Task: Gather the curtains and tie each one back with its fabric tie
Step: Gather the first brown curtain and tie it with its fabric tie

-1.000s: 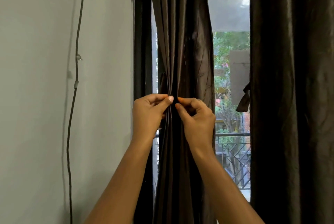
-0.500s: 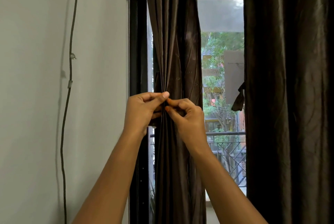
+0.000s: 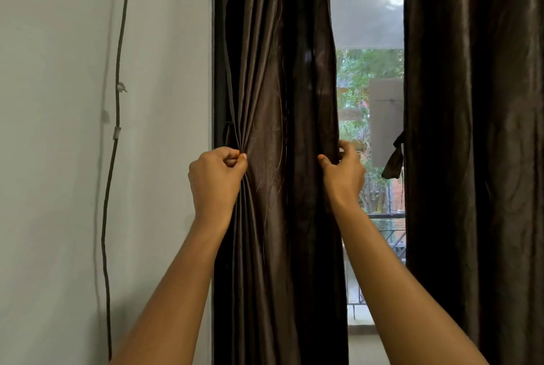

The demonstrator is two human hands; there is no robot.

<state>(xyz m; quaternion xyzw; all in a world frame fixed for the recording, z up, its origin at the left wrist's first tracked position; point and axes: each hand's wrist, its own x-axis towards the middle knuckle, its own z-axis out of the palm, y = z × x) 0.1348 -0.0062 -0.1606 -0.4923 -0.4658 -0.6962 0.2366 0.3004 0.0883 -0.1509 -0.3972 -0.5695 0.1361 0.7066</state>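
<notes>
My hands part: left hand (image 3: 216,176) pinches curtain (image 3: 276,99) at left edge, right hand (image 3: 343,173) grips right edge; gather spreads, untied.

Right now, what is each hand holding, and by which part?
Both hold the left curtain at mid-height: the left hand pinches gathered folds at its left edge, the right hand grips its right edge.

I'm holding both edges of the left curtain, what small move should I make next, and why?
Probably draw your right hand across toward your left hand, bunching the left curtain into folds. The fabric lies spread between your hands, each gripping one edge, and nothing is tied round it yet, so gathering likely comes first.
</notes>
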